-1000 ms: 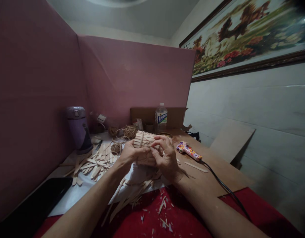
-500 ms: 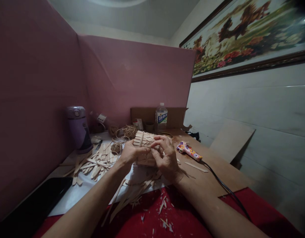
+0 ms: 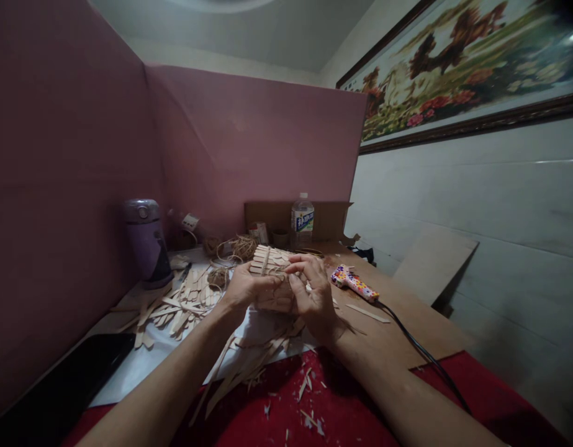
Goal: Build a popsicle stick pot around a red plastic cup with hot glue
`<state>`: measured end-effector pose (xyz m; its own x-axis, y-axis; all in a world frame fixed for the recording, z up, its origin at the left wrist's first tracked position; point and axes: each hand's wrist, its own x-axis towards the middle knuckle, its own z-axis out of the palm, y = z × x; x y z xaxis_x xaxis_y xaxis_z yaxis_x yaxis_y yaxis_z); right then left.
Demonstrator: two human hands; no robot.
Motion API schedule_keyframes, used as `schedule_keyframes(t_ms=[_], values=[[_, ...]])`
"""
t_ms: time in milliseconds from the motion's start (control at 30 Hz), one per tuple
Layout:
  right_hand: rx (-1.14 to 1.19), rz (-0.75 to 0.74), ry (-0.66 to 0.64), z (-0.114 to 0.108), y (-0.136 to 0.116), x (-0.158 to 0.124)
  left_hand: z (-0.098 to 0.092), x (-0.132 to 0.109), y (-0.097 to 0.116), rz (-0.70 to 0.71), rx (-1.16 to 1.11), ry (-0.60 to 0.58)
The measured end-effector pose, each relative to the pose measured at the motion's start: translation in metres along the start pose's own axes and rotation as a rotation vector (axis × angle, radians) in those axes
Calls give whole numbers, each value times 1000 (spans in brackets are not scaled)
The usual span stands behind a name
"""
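Centrally, the left hand (image 3: 242, 288) gripped the pale wooden-stick basket (image 3: 270, 279) from its left side, fingers closed; the right hand (image 3: 311, 292) pinched thin brown twine against it.

Right of my right hand (image 3: 314, 297), the bare brown cardboard sheet (image 3: 410, 309) offers room, though the dotted glue gun (image 3: 354, 283) and its black cord (image 3: 423, 355) cross it. Left of my left hand (image 3: 242, 288), scattered pale wooden sticks (image 3: 174, 304), a purple flask (image 3: 146, 242) and the pink partition wall (image 3: 58, 186) crowd in. Behind the pale stick-built box (image 3: 267, 257) I clasp, brown twine coils (image 3: 239, 247) and a clear plastic bottle (image 3: 303, 218) stand.
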<state>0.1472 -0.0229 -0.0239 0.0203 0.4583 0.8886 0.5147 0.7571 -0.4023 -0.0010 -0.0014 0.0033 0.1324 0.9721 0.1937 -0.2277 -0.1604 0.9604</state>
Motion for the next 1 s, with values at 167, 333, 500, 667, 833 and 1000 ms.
schedule_keyframes(t_ms=[167, 333, 500, 667, 833, 1000], values=[[5, 17, 76, 1, -1, 1, 0, -2, 0, 1, 0, -28], [55, 259, 241, -9, 19, 15, 0, -2, 0, -17, -10, -13], [78, 576, 200, -54, 51, 26, -1, -1, 2, -6, -5, -3], [-295, 562, -66, -103, 61, 10, -3, 4, -4, -4, -19, -12], [-804, 540, -522, -116, 73, 2, -4, 5, -4, -23, -22, -16], [-674, 594, -590, -110, 95, 8, -1, -2, 4, -32, -13, 5]])
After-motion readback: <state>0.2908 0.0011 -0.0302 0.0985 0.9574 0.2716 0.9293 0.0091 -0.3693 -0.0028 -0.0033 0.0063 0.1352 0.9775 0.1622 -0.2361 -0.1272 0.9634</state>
